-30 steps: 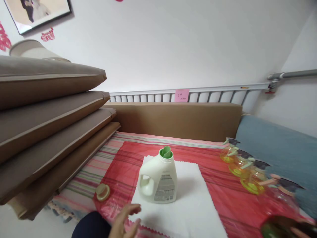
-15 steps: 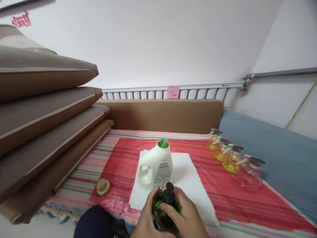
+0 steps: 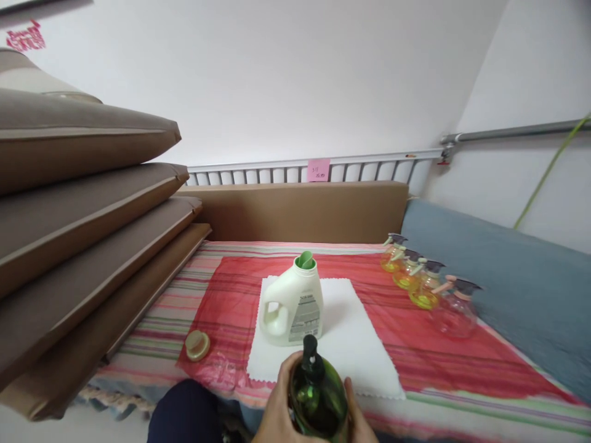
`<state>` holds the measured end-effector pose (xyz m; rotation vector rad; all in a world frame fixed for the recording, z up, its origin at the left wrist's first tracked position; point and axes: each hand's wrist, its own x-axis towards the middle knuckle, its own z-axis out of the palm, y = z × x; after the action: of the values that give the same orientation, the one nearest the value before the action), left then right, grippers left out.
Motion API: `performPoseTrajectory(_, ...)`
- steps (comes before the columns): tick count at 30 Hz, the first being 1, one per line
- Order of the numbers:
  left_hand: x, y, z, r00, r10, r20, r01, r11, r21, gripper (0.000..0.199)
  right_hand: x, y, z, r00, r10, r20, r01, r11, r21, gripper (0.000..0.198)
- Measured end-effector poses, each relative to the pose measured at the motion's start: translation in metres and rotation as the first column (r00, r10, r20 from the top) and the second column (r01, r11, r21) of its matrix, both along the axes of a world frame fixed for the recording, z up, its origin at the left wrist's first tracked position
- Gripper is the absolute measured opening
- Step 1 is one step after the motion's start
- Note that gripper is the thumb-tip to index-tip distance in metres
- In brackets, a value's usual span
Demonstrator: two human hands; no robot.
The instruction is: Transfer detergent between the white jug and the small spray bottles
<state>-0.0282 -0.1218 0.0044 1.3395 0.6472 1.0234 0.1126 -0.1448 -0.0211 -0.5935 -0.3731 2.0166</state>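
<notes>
Between my two hands is a dark green pump bottle (image 3: 319,397) with a black pump head, low in the view near the table's front edge. My left hand (image 3: 278,403) wraps its left side, and my right hand (image 3: 359,421) rests along its right side; the lower fingers are cut off by the frame. Just beyond the bottle stands an uncapped pale green jug (image 3: 295,301) with a handle, a printed label and a green spout in its mouth. It stands on a white scalloped cloth (image 3: 346,320). A round cream cap (image 3: 197,345) lies to the left.
Several clear spray bottles (image 3: 455,314) line the right side, some with yellow liquid. Thick brown cushions (image 3: 92,184) are stacked at the left. A brown padded board (image 3: 295,212) closes the back, before a radiator bearing a pink note (image 3: 318,170). Red sheeting (image 3: 221,295) covers the striped cloth.
My right hand has moved from the bottle's front and pump to its right side, uncovering the green body. The view has shifted slightly; the jug and cap stay in place.
</notes>
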Motion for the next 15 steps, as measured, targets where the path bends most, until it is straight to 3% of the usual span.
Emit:
performPoseTrajectory(3,-0.006,0.001,0.006,0.994,-0.073,-0.076,0.075,0.997,0.027,0.096,-0.001,-0.008,-0.004,0.991,-0.017,-0.133,0.008,0.997,-0.075,0.053)
performPoseTrajectory(6,-0.019,0.006,0.023,0.988,-0.097,-0.123,0.103,0.994,0.046,0.071,0.0,-0.012,-0.001,0.974,0.014,-0.228,-0.039,0.993,-0.107,0.045)
performPoseTrajectory(10,-0.023,0.009,0.047,0.978,-0.143,-0.152,0.153,0.987,0.054,0.042,-0.003,-0.014,0.002,0.97,0.078,-0.232,-0.111,0.985,-0.134,0.045)
performPoseTrajectory(15,-0.008,0.004,0.046,0.998,-0.02,-0.054,0.023,0.998,0.058,0.028,-0.008,-0.018,-0.006,0.978,0.031,-0.205,-0.069,0.982,-0.179,0.046)
